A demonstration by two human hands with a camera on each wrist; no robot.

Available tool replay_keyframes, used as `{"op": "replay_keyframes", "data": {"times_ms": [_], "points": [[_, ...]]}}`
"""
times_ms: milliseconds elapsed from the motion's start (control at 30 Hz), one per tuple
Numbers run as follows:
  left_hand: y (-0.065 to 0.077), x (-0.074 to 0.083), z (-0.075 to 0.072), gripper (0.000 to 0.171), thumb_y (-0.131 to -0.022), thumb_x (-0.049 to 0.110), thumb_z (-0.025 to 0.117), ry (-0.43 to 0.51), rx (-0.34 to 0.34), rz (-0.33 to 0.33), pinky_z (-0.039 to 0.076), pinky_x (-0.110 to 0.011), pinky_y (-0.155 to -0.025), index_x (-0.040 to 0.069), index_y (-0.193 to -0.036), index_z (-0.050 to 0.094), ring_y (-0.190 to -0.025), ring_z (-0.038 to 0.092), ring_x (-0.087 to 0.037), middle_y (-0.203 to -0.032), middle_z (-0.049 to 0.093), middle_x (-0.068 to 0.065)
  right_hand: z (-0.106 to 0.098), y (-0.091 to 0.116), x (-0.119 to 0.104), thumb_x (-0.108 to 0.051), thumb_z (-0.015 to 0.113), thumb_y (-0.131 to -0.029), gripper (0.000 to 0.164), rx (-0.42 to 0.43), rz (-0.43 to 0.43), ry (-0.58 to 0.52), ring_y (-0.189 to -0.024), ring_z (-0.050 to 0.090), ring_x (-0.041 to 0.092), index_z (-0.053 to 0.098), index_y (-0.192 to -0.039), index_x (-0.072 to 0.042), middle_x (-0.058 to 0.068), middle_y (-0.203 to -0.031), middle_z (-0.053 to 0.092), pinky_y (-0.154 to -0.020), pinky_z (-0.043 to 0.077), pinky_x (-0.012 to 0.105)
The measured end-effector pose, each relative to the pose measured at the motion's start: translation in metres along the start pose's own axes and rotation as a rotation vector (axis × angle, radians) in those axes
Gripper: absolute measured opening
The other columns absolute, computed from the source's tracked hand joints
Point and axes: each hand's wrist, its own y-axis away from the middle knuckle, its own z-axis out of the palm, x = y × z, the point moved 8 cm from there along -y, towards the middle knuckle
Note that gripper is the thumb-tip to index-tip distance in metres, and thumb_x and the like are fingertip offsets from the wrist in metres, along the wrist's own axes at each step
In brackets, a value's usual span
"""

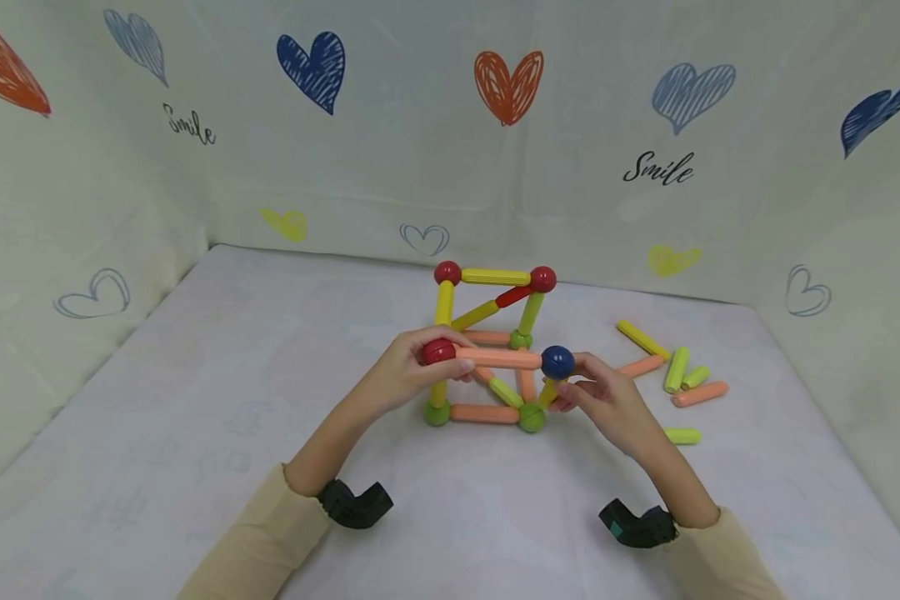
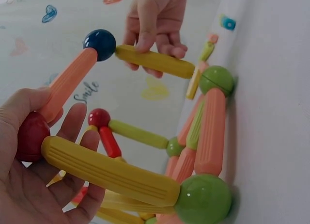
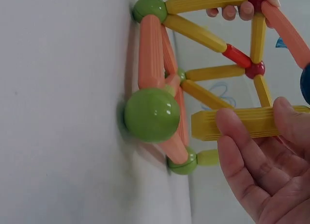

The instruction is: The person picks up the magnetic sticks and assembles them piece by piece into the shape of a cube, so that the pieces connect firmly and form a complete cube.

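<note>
A frame of magnetic rods and balls stands on the table, with green balls at its base and red balls higher up. My left hand (image 1: pixel 401 375) grips the front red ball (image 2: pixel 33 136), thumb by the salmon rod (image 1: pixel 498 358) that runs right to a blue ball (image 1: pixel 558 362). A yellow rod (image 2: pixel 111 170) joins that red ball to a green ball (image 2: pixel 202 200) below. My right hand (image 1: pixel 611 404) pinches another yellow rod (image 3: pixel 252 122), whose upper end meets the blue ball. In the right wrist view its lower end is a small gap away from the front right green ball (image 3: pixel 151 115).
Several loose rods lie on the table to the right, among them a yellow rod (image 1: pixel 642 339), a salmon rod (image 1: pixel 700 394) and a green rod (image 1: pixel 682 436) close to the right forearm. A white cloth backdrop (image 1: pixel 420 150) with printed hearts rises behind the table.
</note>
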Motion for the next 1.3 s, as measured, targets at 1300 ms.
{"op": "replay_keyframes", "data": {"times_ms": [1300], "points": [[0.001,-0.003,-0.001,0.027,-0.087,0.019,0.065,-0.069,0.025,-0.027,0.054,-0.038,-0.079,0.012,-0.112,0.06,-0.092,0.061,-0.021,-0.102,0.063,-0.008,0.008,0.004,-0.006,-0.01,0.067,-0.084,0.029,-0.028,-0.006,0.304,-0.081,0.065,0.014,0.058,-0.112,-0.008,0.004,-0.092,0.068,-0.072,0.053,0.023]]}}
